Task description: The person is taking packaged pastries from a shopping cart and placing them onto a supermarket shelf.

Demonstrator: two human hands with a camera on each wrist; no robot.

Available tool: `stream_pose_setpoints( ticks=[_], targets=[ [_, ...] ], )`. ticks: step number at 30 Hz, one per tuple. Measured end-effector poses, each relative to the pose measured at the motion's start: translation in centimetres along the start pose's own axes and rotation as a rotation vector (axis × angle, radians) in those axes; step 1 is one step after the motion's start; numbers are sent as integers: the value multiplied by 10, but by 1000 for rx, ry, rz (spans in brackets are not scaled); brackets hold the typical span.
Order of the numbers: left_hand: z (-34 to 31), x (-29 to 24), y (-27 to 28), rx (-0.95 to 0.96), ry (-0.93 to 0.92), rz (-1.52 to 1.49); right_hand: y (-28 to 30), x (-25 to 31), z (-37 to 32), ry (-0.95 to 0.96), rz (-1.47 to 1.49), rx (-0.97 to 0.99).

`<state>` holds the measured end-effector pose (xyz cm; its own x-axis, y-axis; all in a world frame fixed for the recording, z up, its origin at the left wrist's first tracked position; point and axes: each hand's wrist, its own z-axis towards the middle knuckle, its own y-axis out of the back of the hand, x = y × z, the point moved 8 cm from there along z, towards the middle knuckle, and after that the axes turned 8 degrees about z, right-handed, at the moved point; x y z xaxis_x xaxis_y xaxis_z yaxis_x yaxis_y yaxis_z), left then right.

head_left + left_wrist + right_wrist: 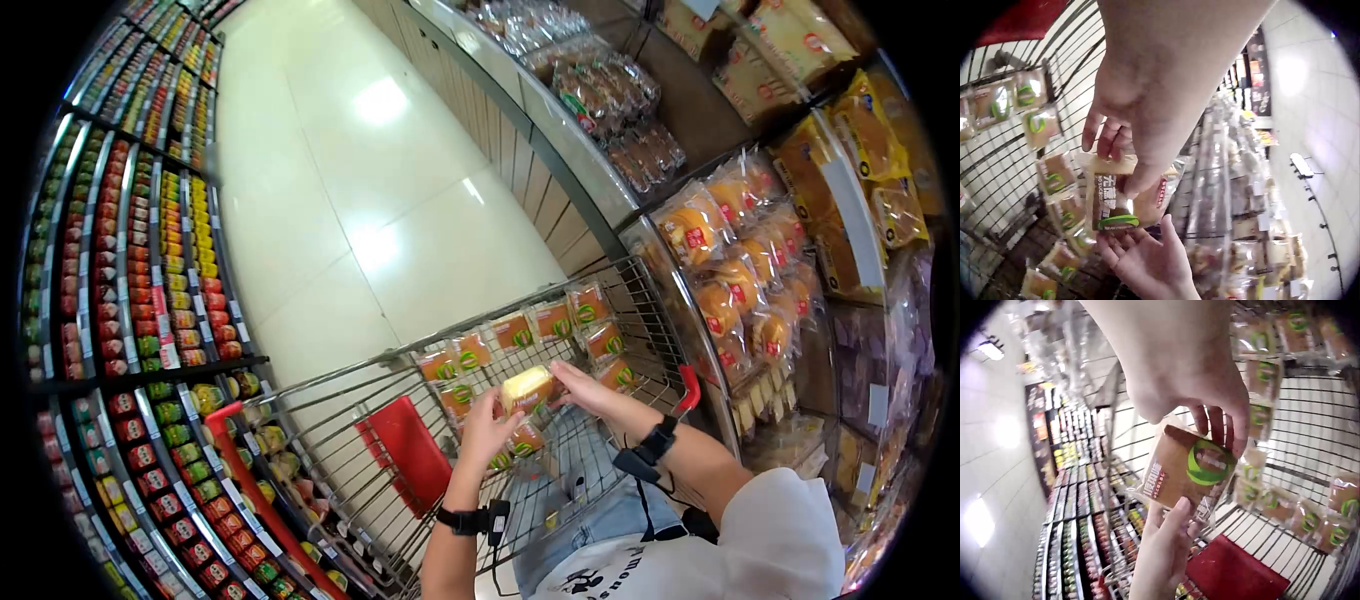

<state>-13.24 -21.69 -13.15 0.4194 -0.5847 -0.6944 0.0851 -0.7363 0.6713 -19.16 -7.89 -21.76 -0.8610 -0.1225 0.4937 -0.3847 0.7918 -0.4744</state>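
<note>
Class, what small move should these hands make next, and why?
Probably lower the pack into the cart: the left hand and right hand both hold it above the wire floor, where similar packs lie.

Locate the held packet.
In the head view, the packet is below and slightly right of centre, between the left hand and right hand, above the cart.
</note>
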Motion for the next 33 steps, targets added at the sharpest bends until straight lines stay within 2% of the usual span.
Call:
stream_pose_setpoints(
  ticks=[2, 3, 6, 7, 9, 12, 16, 19, 25, 29, 33],
  targets=[
    [-32, -45, 54, -218, -244, 222, -48, 29, -49, 44, -126, 157],
    [-50, -73, 87, -270, -290, 177, -72, 36, -72, 32, -139, 189],
    [-112, -104, 136, -216, -225, -16, -127, 33, -136, 69, -95, 261],
    [-136, -117, 155, -221, -233, -20, -145, 26, -158, 97, 10, 279],
    [-181, -120, 189, -309, -201, -179, -185, 11, -199, 78, 122, 407],
    [-250, -121, 226, -354, -158, -571, -237, -15, -263, 52, 221, 480],
    [-326, -117, 258, -378, -112, -656, -285, -55, -326, 14, 257, 579],
    [-362, -116, 267, -388, -124, -662, -304, -87, -356, -4, 209, 586],
    [-399, -122, 273, -379, -167, -612, -306, -122, -388, -8, 155, 551],
    [-408, -132, 274, -345, -197, -607, -308, -125, -408, 42, 157, 550],
    [-394, -153, 253, -247, -301, -812, -287, -110, -429, 188, 146, 510]
  ],
)
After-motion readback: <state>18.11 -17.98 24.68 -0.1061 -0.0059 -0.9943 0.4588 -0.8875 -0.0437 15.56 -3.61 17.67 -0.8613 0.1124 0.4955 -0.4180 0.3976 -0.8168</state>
